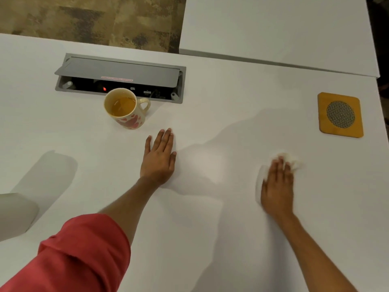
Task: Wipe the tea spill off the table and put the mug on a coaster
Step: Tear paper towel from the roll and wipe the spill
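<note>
White table (210, 239) fills the view, with a second white top butted against its far edge and mottled brown carpet (94, 17) beyond. A grey power box (120, 77) is sunk into the table, its lid propped up; the lid carries a red label too blurred to read. The red sleeve (73, 260) covers the left upper arm. The left hand (159, 159) lies flat on the table, fingers straight and together, pointing away. The right hand (276, 186), blurred, presses a white tissue (289, 160) flat under straight fingers. The mug (126, 108) stands upright just beyond the left fingertips, well left of the tissue, handle pointing right, tea inside. The square wooden coaster (341, 114) lies beyond and right of the right hand, apart from it.
</note>
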